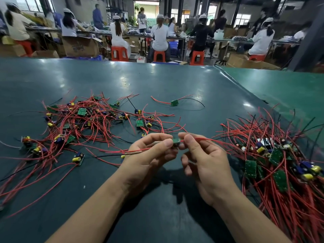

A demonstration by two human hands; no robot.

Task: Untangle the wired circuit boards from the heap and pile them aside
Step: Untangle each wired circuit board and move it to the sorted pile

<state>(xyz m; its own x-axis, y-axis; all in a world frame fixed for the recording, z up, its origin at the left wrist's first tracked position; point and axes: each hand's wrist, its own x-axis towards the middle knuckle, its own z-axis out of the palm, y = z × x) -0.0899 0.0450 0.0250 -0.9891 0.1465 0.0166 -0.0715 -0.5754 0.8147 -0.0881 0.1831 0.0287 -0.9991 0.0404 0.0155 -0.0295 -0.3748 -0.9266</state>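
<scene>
— Held where? 
— Pinched between both hands, above the table [157,81] near centre: small green circuit board [176,141], mostly hidden by fingertips, red wires trailing to 3 and 8 o'clock, one black wire too.
— Left hand [150,155]? 
— Palm up, fingers curled, gripping the board's left edge.
— Right hand [201,155]? 
— Thumb and forefinger nipping the right edge (other fingers loosely bent).
— Around it? 
— Tangled heap [84,123] at 10 o'clock; sorted pile [280,163] at 3; lone board [174,103] at 12.

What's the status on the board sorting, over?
Both hands, left and right, pinch one board. Heap left, pile right. Nothing blocking.
</scene>
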